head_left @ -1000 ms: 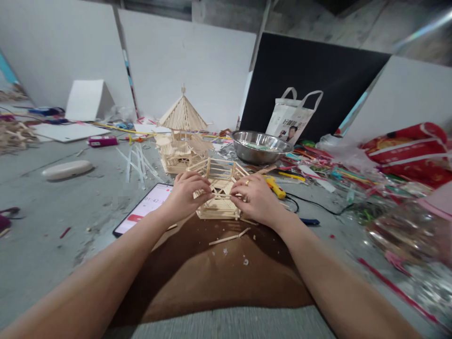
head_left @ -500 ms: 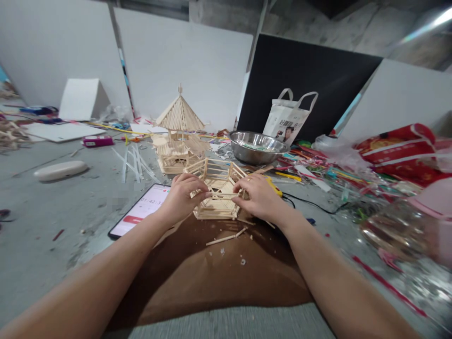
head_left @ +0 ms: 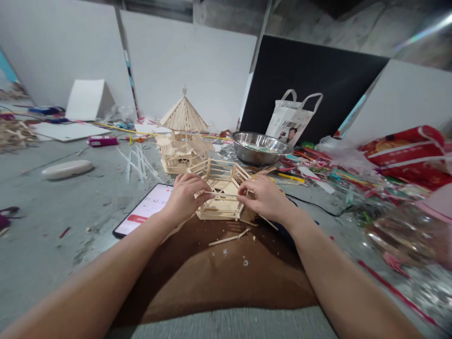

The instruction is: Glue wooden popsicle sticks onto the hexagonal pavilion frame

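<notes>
Both my hands pinch a thin wooden stick [head_left: 225, 194] that runs level across the near side of a small stick frame [head_left: 219, 214]. My left hand [head_left: 187, 195] has its fingertips closed on the left end. At the other end, my right hand [head_left: 264, 195] grips between thumb and fingers. The frame has a slatted floor and a low railing of pale sticks, and my fingers hide its side corners. Whether the held stick touches the frame's posts, I cannot tell. Behind it stands a stick pavilion [head_left: 184, 115] with a pointed roof.
A brown board [head_left: 226, 278] carries loose sticks [head_left: 229, 238] and small scraps. The phone [head_left: 141, 212] lies by my left wrist. Farther back are a steel bowl [head_left: 261, 149], a white bag [head_left: 293, 117] and a white oblong case [head_left: 67, 169]. Coloured strips and plastic clutter the right side.
The view has shifted slightly, so everything appears a little farther right. My hands keep hold of the stick at the frame, with barely any movement.
</notes>
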{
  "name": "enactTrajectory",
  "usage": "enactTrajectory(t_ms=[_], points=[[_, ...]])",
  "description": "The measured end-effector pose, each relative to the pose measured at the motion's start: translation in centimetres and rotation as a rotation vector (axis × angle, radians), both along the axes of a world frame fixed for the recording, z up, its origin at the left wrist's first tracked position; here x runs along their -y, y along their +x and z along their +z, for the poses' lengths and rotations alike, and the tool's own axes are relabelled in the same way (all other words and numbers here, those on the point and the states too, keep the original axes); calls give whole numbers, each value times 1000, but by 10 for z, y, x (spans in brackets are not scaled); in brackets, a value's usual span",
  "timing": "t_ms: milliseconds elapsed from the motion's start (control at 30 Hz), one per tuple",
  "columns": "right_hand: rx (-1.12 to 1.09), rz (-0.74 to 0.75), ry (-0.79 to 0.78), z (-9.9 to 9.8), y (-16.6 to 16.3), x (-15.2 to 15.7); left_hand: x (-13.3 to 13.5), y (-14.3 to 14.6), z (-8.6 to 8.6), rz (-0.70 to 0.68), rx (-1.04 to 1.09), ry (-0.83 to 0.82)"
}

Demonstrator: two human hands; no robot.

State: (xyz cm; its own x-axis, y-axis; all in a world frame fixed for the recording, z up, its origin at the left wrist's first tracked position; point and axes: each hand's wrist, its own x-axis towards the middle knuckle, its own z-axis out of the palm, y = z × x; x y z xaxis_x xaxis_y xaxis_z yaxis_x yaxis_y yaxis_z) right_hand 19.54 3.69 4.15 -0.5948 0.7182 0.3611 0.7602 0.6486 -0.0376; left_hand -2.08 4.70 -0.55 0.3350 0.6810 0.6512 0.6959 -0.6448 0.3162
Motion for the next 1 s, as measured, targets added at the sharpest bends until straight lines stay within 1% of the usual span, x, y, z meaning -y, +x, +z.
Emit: enactTrajectory(t_ms=[167,500,700,1000], points=[[1,3,-36,2,-1,3,-1,-2,-2,-4,-4,27],[25,32,22,-4,2,1,-1,-2,0,-62,-14,24],[45,26,24,-3,4,0,1,-1,1,-26,-1,43],[31,35,22,-2,3,0,2,-1,1,-16,-27,41]])
